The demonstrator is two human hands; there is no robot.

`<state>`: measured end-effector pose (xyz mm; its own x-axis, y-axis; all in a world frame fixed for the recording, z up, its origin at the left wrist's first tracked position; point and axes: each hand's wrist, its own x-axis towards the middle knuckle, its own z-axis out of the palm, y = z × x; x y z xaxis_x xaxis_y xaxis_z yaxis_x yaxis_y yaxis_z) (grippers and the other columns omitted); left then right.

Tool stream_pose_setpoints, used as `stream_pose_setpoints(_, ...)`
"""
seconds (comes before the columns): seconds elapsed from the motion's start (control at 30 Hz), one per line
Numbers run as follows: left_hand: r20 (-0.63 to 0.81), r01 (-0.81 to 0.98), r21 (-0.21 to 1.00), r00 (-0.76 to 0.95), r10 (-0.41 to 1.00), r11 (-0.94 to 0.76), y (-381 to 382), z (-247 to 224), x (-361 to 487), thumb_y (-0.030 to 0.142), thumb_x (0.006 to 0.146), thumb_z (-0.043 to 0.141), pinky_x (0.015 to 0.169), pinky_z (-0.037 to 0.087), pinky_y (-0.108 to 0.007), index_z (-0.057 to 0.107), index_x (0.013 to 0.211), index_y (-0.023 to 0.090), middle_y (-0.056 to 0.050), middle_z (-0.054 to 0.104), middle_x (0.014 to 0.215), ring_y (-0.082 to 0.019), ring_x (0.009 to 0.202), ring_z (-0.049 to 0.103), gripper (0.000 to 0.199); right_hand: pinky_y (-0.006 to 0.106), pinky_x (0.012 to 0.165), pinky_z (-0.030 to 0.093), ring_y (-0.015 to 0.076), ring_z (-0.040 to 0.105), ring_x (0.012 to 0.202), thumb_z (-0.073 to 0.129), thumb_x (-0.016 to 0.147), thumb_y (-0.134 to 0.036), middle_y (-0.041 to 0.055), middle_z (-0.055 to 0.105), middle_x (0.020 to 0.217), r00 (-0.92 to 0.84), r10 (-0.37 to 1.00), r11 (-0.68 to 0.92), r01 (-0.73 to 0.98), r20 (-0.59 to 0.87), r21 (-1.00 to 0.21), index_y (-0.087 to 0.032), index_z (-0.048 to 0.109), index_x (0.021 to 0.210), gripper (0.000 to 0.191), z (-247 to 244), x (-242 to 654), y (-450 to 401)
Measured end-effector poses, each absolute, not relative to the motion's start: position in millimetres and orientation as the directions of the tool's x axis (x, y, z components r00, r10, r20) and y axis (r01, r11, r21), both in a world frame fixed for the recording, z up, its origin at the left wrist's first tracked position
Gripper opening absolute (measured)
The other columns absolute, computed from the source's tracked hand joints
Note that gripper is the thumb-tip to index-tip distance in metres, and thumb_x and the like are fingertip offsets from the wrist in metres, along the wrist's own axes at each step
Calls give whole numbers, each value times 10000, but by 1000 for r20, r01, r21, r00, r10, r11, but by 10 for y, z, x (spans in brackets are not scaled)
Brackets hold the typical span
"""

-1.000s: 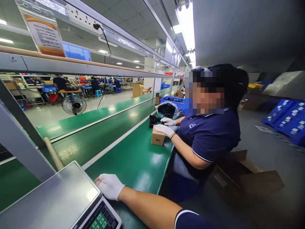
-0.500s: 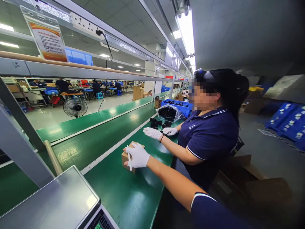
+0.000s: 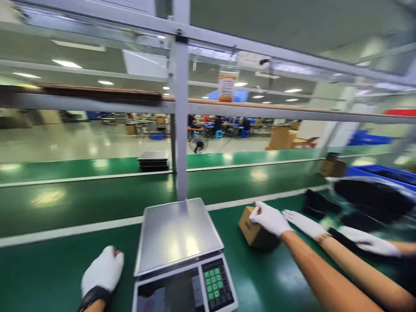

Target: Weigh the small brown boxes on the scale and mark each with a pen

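Observation:
My left hand point(image 3: 102, 268), in a white glove with a dark band at the wrist, rests low on the left over the green worktop. Its fingers are curled in, and whatever they may hold is hidden. Between my hands stands a digital weighing scale point(image 3: 178, 234) with a bare metal plate and green keys. On its right, my gloved right hand point(image 3: 269, 219) is closed over the top of a small brown cardboard box point(image 3: 255, 234). The box sits slightly turned on the worktop. The pen-like white stick seen earlier in this hand cannot be made out now.
A co-worker's gloved hands point(image 3: 307, 225) are close beside my right hand, near black pieces point(image 3: 320, 203) and a clear bag point(image 3: 373, 195) of black items. A blue crate point(image 3: 383, 171) stands behind. A metal post point(image 3: 181, 130) rises behind the scale.
My view has swung left, bringing the whole scale and my left hand into sight. My right hand stays on the cardboard box. The co-worker's face has left the view.

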<state>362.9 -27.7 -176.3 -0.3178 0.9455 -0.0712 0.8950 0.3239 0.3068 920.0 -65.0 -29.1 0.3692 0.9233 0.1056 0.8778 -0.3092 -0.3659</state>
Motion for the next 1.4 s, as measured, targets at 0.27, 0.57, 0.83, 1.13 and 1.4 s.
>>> stream_pose_setpoints(0.27, 108, 899, 262, -388, 915, 350, -225, -1764, 3698, 297, 894, 390, 702, 417, -370, 531, 855, 184, -95, 613, 796, -289, 808, 602, 186, 280, 634, 424, 243, 618, 814, 669, 636, -320, 62, 664, 921, -26, 963, 107, 949, 267, -295, -250, 585, 1221, 595, 562, 8024, -290)
stream_pose_setpoints(0.57, 140, 892, 286, -399, 906, 349, -256, -1709, 3700, 260, 875, 456, 651, 390, -338, 514, 801, 183, -79, 605, 757, -268, 759, 599, 122, 290, 699, 467, 209, 644, 791, 497, 882, -510, 56, 694, 923, -210, 872, 419, 788, 442, -452, -226, 569, 1208, 438, 491, 7139, -230)
stream_pose_setpoints(0.83, 114, 879, 304, -415, 903, 366, -271, -1647, 3673, 307, 871, 462, 661, 403, -351, 511, 798, 193, -78, 579, 713, -294, 761, 594, 143, 371, 798, 521, 245, 679, 845, 477, 807, -552, 81, 709, 957, 420, 881, -35, 516, 217, -856, -183, 622, 1082, 483, -1431, 8324, -498)
stream_pose_setpoints(1.13, 46, 738, 498, -546, 836, 455, -634, -1618, 3873, 346, 866, 473, 707, 438, -336, 486, 877, 190, -60, 596, 786, -269, 811, 598, 157, 307, 630, 450, 189, 576, 614, 406, 838, -640, 58, 629, 655, 528, 838, -176, 499, 136, -848, -152, 656, 824, 549, -1706, 8179, -970)
stream_pose_setpoints(1.4, 51, 512, 802, -571, 819, 307, -1320, -1465, 4238, 353, 841, 411, 682, 485, -284, 455, 873, 169, -50, 589, 804, -183, 724, 581, 192, 246, 458, 381, 125, 469, 488, 580, 776, -664, 18, 542, 564, 416, 904, -34, 303, 100, -952, -139, 622, 736, 529, -1113, 8224, -781)
